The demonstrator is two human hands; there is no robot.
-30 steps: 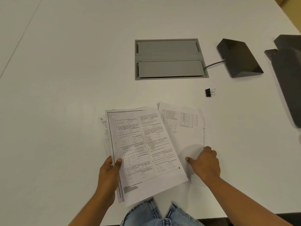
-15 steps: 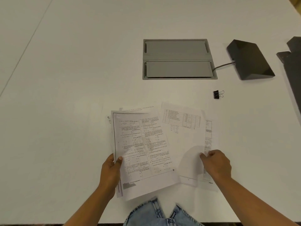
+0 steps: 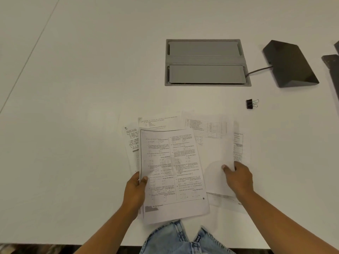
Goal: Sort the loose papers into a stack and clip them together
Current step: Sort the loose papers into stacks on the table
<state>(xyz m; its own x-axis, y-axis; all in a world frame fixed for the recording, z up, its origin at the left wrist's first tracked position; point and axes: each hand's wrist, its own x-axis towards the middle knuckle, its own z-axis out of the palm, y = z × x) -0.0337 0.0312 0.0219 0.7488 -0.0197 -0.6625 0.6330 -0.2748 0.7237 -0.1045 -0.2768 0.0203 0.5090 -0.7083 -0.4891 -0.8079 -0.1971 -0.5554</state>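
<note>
**One head-worn view, looking down and forward over the counter**

A single wide-angle camera sits on the person's head, above the near edge of the white counter (image 3: 77,110), tilted steeply down and facing away from the body. The near edge crosses the bottom of the picture, with the person's jeans (image 3: 176,239) directly beneath the lens. Both forearms enter from the bottom corners, and the left hand (image 3: 134,189) and right hand (image 3: 238,178) lie close, in the lower middle. The grey hatch (image 3: 205,61) appears farther off, upper centre-right. Wide-angle bending curves the counter's seam at far left. No second view exists, so nothing is shared.
</note>
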